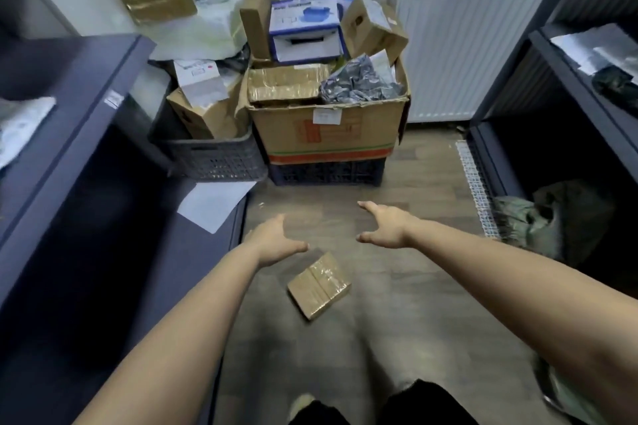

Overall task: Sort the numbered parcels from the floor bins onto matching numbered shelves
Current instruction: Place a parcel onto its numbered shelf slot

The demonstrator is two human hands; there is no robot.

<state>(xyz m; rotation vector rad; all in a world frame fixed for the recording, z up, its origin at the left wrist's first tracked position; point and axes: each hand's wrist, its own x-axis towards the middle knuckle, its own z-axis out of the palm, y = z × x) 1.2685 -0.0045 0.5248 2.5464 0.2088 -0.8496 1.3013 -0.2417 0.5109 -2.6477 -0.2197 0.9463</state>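
Both bare forearms reach out from the bottom of the view, above dark trousers and a shoe tip. His left hand [276,242] and right hand [385,227] are spread, fingers straight and thumbs apart, holding nothing, palms turned toward each other. Below and between them a small taped cardboard parcel [319,285] lies flat on the wood floor [414,286], skewed, nearer the left hand's thumb but untouched by either. Beyond the fingertips stands a big cardboard box [328,128] heaped with parcels on a dark crate [326,172], and left of it a grey basket [214,159] holding more boxes. Dark shelves [86,107] flank both hands; a white radiator [459,45] stands behind.
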